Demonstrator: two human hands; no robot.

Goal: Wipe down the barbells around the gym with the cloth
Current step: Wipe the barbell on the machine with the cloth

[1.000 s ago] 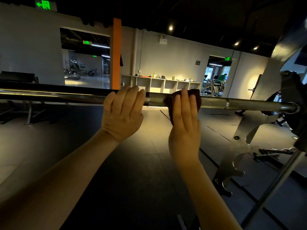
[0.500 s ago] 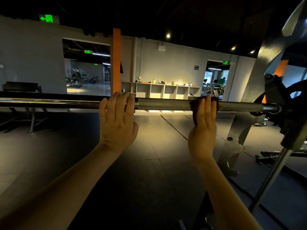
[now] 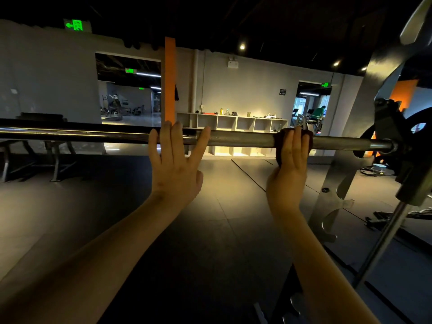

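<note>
A steel barbell (image 3: 243, 139) runs level across the view at chest height, resting in a rack on the right. My left hand (image 3: 174, 164) lies against the bar near its middle with the fingers straight and spread apart. My right hand (image 3: 288, 169) wraps a dark brown cloth (image 3: 278, 146) round the bar's knurled part, fingers curled over the top. A black weight plate (image 3: 413, 134) sits on the bar's right end.
The metal rack upright (image 3: 364, 127) with hooks stands at the right, and a slanted rod (image 3: 383, 244) runs below it. A bench frame (image 3: 53, 160) stands at the far left. White cubby shelves (image 3: 233, 123) line the back wall. Dark rubber floor lies below.
My right hand has slid the cloth rightward along the bar toward the plate. My left hand's fingers have straightened and spread from a curled grip.
</note>
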